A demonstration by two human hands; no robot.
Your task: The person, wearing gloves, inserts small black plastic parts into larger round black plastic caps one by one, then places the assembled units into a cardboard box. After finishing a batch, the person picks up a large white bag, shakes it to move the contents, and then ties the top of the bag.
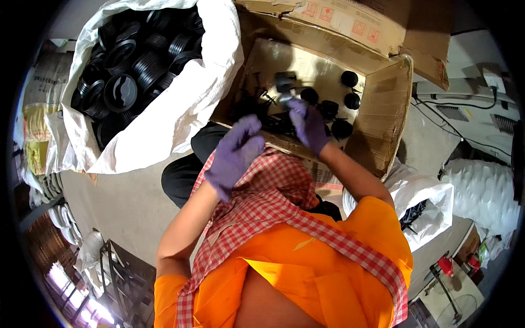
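My right hand, in a purple glove, reaches over the open cardboard box. Its fingers are closed on a small black plastic part, which is smeared by motion, so its exact shape is unclear. Several black round caps, among them one black cap, lie on the box's pale bottom around that hand. Thin dark pieces are heaped in the box's near left part. My left hand, gloved alike, hovers by the box's near edge above my lap, thumb and fingers apart, with nothing visible in it.
At the left, a large white woven sack stands open, full of black ribbed round plastic parts. A smaller white bag with dark pieces is at the right. Cables run along the far right. My checked apron covers my lap.
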